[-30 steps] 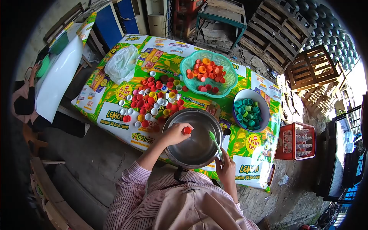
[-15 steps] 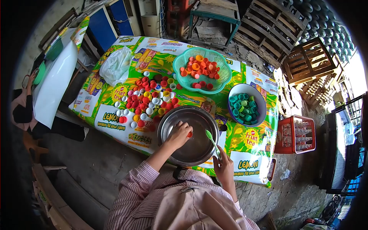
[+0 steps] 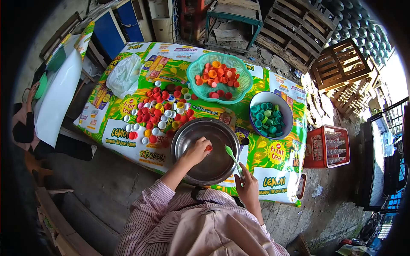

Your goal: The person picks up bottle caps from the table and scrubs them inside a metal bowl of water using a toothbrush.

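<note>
My left hand point(image 3: 195, 152) is closed on a red bottle cap point(image 3: 209, 148) inside a steel bowl point(image 3: 182, 135) with water in it. At the bowl's right rim, my right hand point(image 3: 247, 183) grips a green and white toothbrush point(image 3: 234, 160), its green head pointing up and left over the bowl. Mixed red, white and yellow caps point(image 3: 162, 112) lie loose to the upper left of the bowl. Behind it, a green basket point(image 3: 197, 86) holds red and orange caps. The purple-rimmed bowl point(image 3: 288, 116) to the right contains green caps.
A crumpled plastic bag point(image 3: 124, 76) lies on the table's printed cover point(image 3: 151, 154), far left. One dark cap point(image 3: 244, 141) is beside the steel bowl. A red crate point(image 3: 316, 147) stands on the floor at right. Another person point(image 3: 25, 115) is at the far left edge.
My left hand has lowered the red cap from above the bowl down into it. The toothbrush stays in my right hand. The whole view has shifted slightly.
</note>
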`<state>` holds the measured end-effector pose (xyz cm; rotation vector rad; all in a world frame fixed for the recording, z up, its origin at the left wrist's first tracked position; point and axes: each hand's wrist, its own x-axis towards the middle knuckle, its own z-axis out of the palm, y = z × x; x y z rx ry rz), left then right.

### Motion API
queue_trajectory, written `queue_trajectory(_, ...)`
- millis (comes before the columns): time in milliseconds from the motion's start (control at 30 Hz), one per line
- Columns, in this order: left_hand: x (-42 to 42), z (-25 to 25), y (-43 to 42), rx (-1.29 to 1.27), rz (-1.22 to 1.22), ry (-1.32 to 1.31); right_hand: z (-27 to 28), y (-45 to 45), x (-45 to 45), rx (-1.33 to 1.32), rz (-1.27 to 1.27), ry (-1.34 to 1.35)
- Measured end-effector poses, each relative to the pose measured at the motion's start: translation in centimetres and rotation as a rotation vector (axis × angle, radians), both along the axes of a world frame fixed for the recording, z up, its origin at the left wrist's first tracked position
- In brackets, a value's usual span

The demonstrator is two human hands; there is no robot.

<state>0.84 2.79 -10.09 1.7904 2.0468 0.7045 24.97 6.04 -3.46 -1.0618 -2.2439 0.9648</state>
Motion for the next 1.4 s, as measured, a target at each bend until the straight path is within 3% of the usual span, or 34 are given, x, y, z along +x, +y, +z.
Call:
queue_trajectory(67,-0.1,-0.3,0.0,-0.002,0.056,-0.272,0.2,0.1,0.0,0.001,0.012,-0.017)
queue_trajectory(100,-0.3,-0.2,0.0,0.001,0.055,-0.270,0.3,0.2,-0.1,0.001,0.024,-0.033)
queue_trajectory(167,-0.6,-0.1,-0.2,-0.239,0.143,-0.670,0.1,0.3,-0.3,-0.013,0.031,-0.031)
queue_trajectory(200,-0.6,0.2,-0.4,-0.237,0.142,-0.669,0.1,0.4,-0.4,-0.030,0.037,-0.032)
queue_trajectory(267,-0.4,0.7,-0.9,-0.238,0.270,-1.468,-0.1,0.5,-0.9,0.027,0.034,-0.030)
queue_trajectory(333,-0.1,1.9,-1.3,-0.230,0.314,-1.573,0.3,0.5,-1.6,0.085,0.032,-0.026)
queue_trajectory(400,0.3,2.0,-1.9,-0.212,0.401,-1.901,1.2,0.2,-2.2,0.003,0.121,-0.164)
queue_trajectory(433,0.5,1.4,-2.2,-0.171,0.424,-1.961,0.9,-0.2,-2.4,0.095,0.138,-0.113)
queue_trajectory(600,1.6,1.1,-3.5,-0.067,0.426,-1.995,-0.2,-0.2,-2.7,0.067,0.163,-0.073)
queue_trajectory(900,2.1,1.8,-4.2,-0.037,0.505,-1.653,0.1,0.1,-3.6,0.053,0.215,-0.071)
queue_trajectory(1100,2.4,3.2,-4.1,0.022,0.518,-1.918,0.2,-0.3,-3.7,0.095,0.187,-0.045)
queue_trajectory(1267,2.3,2.8,-4.0,0.060,0.530,-1.910,0.5,-1.6,-3.1,0.070,0.247,-0.112)
queue_trajectory(1400,3.0,2.8,-3.8,0.048,0.559,-1.881,-0.1,-0.6,-3.3,0.044,0.161,-0.006)
